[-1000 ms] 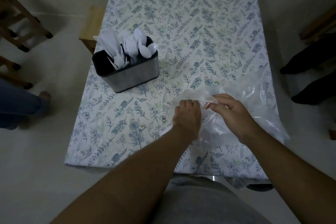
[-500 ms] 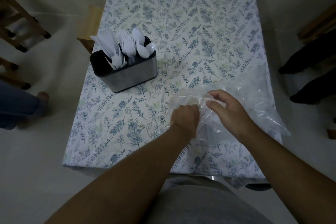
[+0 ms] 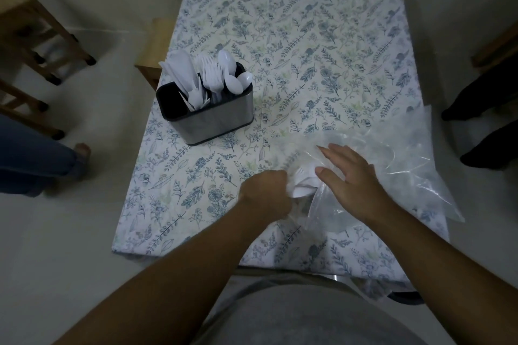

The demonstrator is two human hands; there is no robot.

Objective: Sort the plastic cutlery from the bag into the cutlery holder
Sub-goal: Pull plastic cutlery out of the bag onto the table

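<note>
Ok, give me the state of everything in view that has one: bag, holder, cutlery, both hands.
plastic bag: lying crumpled on the table, mouth toward the hands.
cutlery holder: upright, part filled.
sorted cutlery: standing in the holder.
white cutlery at the bag mouth: bunched between the hands.
left hand: fingers curled, grip on the cutlery bunch and bag edge.
right hand: fingers straight, resting on the bag.

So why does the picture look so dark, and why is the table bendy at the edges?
Head view: the room is dimly lit, so the table looks grey; the wide-angle lens bows its edges; the plastic bag catches faint glare; the left hand is slightly blurred.
</note>
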